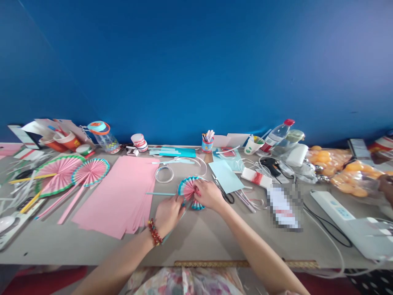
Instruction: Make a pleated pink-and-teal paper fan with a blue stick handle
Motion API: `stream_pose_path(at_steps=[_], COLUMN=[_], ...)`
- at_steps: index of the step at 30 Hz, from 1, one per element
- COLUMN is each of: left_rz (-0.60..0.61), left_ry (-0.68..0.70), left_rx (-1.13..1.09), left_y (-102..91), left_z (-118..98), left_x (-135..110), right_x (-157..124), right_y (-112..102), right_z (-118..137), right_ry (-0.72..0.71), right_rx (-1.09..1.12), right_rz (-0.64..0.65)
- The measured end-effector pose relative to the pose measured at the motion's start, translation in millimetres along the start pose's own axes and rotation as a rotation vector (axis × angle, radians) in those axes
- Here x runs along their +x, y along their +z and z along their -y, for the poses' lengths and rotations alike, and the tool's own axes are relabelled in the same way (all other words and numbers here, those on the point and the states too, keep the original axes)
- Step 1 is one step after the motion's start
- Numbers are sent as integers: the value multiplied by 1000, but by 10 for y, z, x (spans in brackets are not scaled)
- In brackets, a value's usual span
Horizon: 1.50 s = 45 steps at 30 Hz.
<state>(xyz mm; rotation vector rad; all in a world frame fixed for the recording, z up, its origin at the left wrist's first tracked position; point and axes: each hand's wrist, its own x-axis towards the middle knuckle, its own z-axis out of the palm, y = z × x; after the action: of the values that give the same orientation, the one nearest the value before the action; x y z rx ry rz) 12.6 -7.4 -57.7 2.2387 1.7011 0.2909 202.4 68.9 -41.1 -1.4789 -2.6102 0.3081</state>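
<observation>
A small pleated paper fan [186, 186], pink with a blue-and-white edge, is spread partly round on the grey table in front of me. My right hand [210, 194] pinches it near its centre, covering part of the pleats. At the fan's lower left, my left hand [168, 211], with a red bead bracelet at the wrist, has its fingers closed on the edge of the fan. One thin light-blue strip [161, 194] sticks out leftward from the fan. Another blue strip runs beneath my left hand toward the wrist. The exact contact under my left fingertips is hidden.
Pink paper sheets [119, 192] lie to the left, beside finished pleated fans [90, 172]. Tape [164, 174] rests behind my hands. Scissors [225, 192] and pale blue paper [226, 176] are on the right. A bottle [278, 137] stands farther back, and a power strip [334, 209] lies right.
</observation>
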Motion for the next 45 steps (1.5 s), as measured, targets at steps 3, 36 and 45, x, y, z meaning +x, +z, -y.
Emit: stream_pose_path(at_steps=[3, 36, 45], left_rz=[-12, -93, -83], left_ry=[3, 113, 247], left_rx=[14, 127, -51], left_y=[16, 18, 151], left_z=[-25, 362, 135], left_x=[5, -457, -627], right_x=[-29, -1123, -1245], right_y=[14, -62, -55], right_z=[-27, -667, -1015], right_ry=[-16, 181, 322], right_rx=[9, 145, 113], right_rz=[-5, -329, -357])
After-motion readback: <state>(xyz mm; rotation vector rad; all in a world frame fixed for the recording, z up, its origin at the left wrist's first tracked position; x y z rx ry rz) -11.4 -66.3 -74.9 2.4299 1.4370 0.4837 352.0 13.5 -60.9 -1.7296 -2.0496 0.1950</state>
